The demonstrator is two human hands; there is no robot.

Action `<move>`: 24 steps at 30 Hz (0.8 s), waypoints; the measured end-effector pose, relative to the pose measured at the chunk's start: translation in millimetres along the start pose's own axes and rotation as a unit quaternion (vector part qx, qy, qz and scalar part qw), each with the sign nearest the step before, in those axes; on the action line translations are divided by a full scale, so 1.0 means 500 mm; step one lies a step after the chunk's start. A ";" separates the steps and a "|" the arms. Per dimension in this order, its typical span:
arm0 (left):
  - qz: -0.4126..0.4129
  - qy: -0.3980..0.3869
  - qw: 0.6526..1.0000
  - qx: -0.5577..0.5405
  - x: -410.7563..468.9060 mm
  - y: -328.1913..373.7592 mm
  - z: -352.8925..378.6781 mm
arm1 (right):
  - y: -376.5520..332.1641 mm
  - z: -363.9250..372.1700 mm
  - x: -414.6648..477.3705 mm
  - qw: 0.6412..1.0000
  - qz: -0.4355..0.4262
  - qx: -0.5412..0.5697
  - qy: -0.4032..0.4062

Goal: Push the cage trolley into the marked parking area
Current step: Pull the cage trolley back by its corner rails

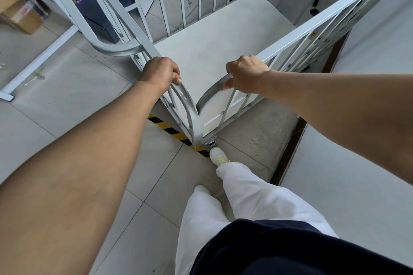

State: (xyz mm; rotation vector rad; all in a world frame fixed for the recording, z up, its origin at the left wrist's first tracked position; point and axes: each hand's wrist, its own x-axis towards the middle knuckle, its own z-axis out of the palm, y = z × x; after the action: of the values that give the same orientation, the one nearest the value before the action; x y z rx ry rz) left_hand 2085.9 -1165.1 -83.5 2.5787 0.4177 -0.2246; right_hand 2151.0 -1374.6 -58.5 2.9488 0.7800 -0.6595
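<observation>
Head view looks down on a grey cage trolley (214,35) with an empty deck; left hand (161,72) is clenched round the top rail of its left side panel, right hand (247,75) grasping the right panel's rail; the trolley's near corner stands over yellow-black floor tape (172,131), a white shoe (218,156) just beside its castor (212,143)

warehouse | cage trolley (223,35) | hazard floor tape (169,130) | cardboard boxes (20,11)
</observation>
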 end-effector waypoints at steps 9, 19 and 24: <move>0.008 0.005 1.000 0.008 -0.003 -0.002 -0.001 | -0.001 0.005 -0.005 1.000 0.015 0.023 0.008; 0.006 -0.014 1.000 0.015 -0.007 0.003 -0.013 | -0.010 0.003 -0.004 0.997 0.046 0.061 0.000; 0.009 -0.018 1.000 0.005 -0.011 0.002 -0.014 | -0.014 0.006 -0.002 0.997 0.051 0.060 -0.004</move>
State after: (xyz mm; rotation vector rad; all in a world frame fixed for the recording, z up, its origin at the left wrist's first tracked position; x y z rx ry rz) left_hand 2081.7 -1163.4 -75.7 2.5827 0.3818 -0.2672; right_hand 2145.9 -1369.1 -60.3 3.0651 0.6051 -0.7358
